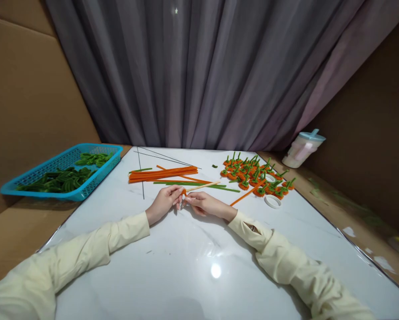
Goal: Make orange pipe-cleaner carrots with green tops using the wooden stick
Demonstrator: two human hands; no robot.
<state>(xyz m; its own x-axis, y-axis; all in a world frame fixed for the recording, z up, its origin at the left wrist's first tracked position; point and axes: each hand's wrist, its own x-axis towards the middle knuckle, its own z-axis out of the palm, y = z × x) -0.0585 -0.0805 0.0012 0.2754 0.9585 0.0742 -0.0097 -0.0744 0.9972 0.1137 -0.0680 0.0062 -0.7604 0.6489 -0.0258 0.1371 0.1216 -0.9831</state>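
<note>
My left hand [163,202] and my right hand [203,203] meet at the middle of the white table [186,266], fingertips pinched together. Between them sits a wooden stick [202,186] with a bit of orange pipe cleaner [184,191] wound at its near end. The stick points away to the right. My right hand grips the stick; my left pinches the orange end. Both sleeves are cream.
A bundle of orange pipe cleaners [162,174] and green ones [199,184] lie just beyond my hands. Several finished orange-and-green pieces [256,174] cluster at the right, with two white rings [273,201] by them. A blue basket [61,171] of green pieces sits left; a lidded cup [302,149] far right.
</note>
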